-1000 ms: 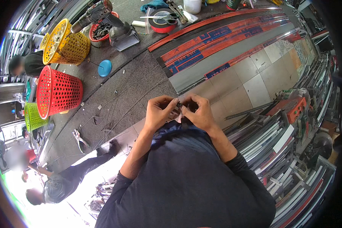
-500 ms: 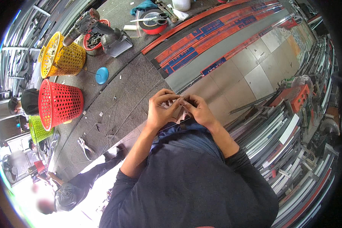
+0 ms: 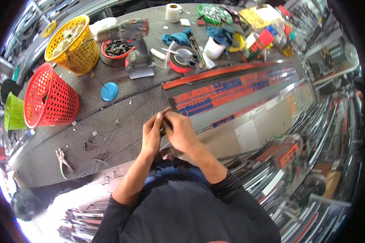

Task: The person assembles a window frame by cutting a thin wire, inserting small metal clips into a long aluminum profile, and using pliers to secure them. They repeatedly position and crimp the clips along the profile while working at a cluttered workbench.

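Note:
My left hand (image 3: 151,135) and my right hand (image 3: 181,132) meet in front of my body, at the near edge of the dark work table (image 3: 125,117). Both are closed, with their fingers and thumbs pressed together. Something small and dark shows in the gap between them, too covered by the fingers to name. Nearest to them on the table lie long profiles (image 3: 198,97) with orange and blue film, just beyond my right hand. A pair of pliers (image 3: 63,163) rests to the left, well apart from my left hand.
At the far left stand red (image 3: 50,97), yellow (image 3: 79,52) and green (image 3: 15,113) baskets. A cordless drill (image 3: 138,52) stands beside a bowl of dark small parts (image 3: 117,49). Scissors and tape (image 3: 183,58), a blue disc (image 3: 109,91) and bottles (image 3: 257,44) lie farther back. Metal profiles (image 3: 247,186) fill the right.
My view has swung, bringing more of the far table into sight. My hands have drawn closer together, and the thin pale strip that hung below them no longer shows clearly.

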The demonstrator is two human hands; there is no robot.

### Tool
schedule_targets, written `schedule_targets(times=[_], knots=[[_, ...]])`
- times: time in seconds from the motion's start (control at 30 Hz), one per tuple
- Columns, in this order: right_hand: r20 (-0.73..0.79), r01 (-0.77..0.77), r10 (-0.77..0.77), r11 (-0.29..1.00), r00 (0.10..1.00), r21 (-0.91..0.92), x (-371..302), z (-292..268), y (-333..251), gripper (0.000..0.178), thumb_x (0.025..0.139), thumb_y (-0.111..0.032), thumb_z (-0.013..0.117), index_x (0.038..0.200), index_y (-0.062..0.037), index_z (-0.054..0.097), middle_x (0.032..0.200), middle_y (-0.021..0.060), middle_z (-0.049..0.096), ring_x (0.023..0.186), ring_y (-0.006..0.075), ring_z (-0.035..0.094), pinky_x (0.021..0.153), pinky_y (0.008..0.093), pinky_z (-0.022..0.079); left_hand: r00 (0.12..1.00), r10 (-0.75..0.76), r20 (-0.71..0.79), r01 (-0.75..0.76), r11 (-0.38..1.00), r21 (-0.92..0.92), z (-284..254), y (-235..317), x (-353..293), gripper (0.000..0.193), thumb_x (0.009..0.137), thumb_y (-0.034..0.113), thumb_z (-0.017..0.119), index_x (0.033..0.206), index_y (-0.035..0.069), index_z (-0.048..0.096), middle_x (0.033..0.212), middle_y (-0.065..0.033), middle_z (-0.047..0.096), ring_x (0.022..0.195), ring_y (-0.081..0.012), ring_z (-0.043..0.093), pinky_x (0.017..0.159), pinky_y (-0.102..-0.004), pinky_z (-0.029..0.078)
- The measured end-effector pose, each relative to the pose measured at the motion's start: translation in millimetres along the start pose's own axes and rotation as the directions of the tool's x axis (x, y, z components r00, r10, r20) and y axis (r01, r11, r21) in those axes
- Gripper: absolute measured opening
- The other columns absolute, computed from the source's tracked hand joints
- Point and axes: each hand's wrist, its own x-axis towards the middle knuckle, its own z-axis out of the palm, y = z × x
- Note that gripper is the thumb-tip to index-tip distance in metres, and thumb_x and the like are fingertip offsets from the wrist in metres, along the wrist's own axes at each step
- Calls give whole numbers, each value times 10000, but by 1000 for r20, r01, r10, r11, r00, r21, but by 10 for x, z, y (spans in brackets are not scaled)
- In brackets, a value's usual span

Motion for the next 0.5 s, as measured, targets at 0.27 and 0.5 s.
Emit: schedule_targets(times=[0.27, 0.5], knots=[[289, -3, 18, 999, 957, -53, 285, 340, -329, 404, 1022, -140, 788, 1374, 35, 696, 1312, 270, 719, 1275, 493, 677, 1068, 559, 574, 932, -288, -221, 6, 621, -784, -333, -270, 285, 514, 1279, 407, 380, 1451, -15, 619, 1382, -180, 695, 1281, -315, 686, 1119, -498, 585], [-44, 30, -41, 972, 998, -233, 1121, -944, 420, 200, 1129, -175, 700, 1099, -10, 808, 1136, 186, 814, 995, 316, 810, 875, 434, 634, 964, -123, -235, -32, 826, -563, -582, -276, 441, 412, 1238, 354, 543, 1001, 51, 693, 779, 12, 574, 695, -124, 499, 617, -343, 355]])
